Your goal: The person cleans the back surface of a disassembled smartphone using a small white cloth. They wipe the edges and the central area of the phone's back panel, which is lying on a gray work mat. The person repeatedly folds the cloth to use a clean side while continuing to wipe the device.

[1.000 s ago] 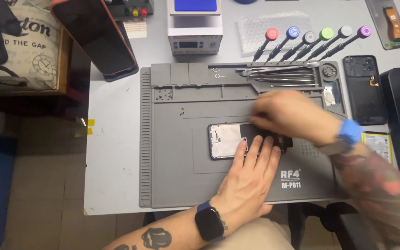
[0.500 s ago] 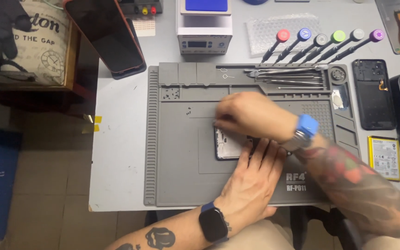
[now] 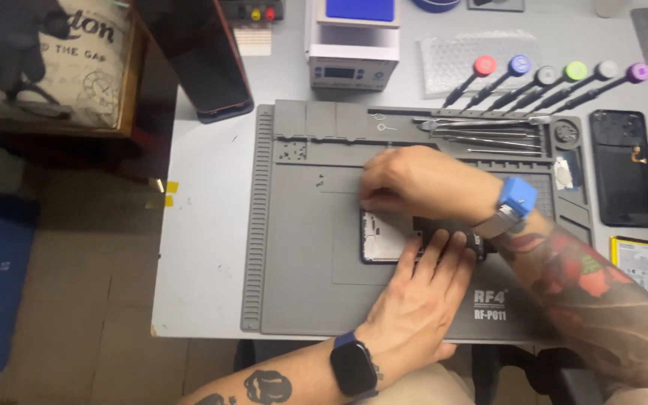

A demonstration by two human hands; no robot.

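Note:
An opened phone (image 3: 381, 237) with a pale inside lies flat in the middle of a grey work mat (image 3: 294, 255). My left hand (image 3: 414, 300), a black watch on its wrist, comes from below and rests its spread fingers flat on the phone's right half, holding it down. My right hand (image 3: 414, 184), with a blue watch and a tattooed forearm, reaches in from the right. Its curled fingertips are at the phone's upper left edge. Whether they pinch anything is hidden.
Several screwdrivers with coloured caps (image 3: 549, 81) lie behind the mat, and thin metal tools (image 3: 481, 129) lie in its top tray. A black back cover (image 3: 622, 166) and a battery (image 3: 637, 264) lie at the right. Behind are a white and blue device (image 3: 352, 46) and a dark slab (image 3: 205, 60).
My right hand has moved left across the phone, from its right end to its upper left edge. My left hand has stayed on the phone.

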